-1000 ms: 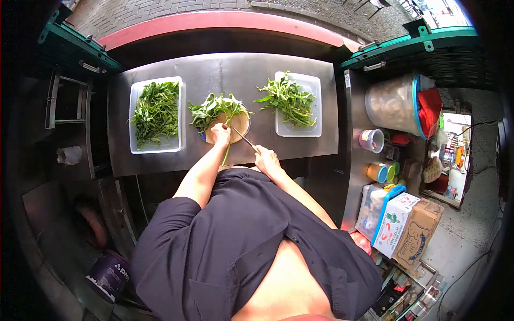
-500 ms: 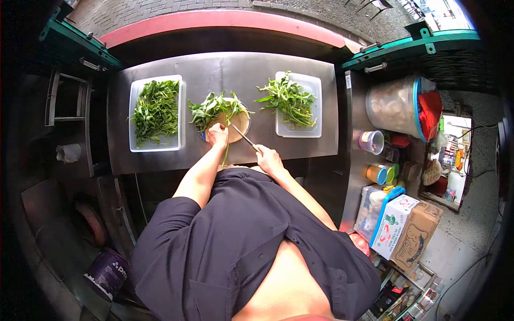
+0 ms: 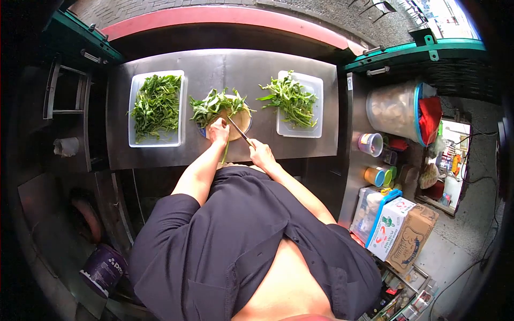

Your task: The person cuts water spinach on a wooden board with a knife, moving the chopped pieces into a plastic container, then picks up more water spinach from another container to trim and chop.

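The right hand (image 3: 262, 153) is wrapped around the handle of a knife (image 3: 240, 131), its blade slanting away and leftward, near the left hand (image 3: 218, 131). That hand's fingers are closed on the stems of a leafy bunch (image 3: 210, 107), its leaves spreading just beyond over a round board (image 3: 243, 119). Farther out, left of the left hand, a plastic tray (image 3: 155, 143) holds loose greens (image 3: 156, 104); beyond and right of the right hand, another tray (image 3: 316, 130) carries long-stemmed greens (image 3: 293, 101).
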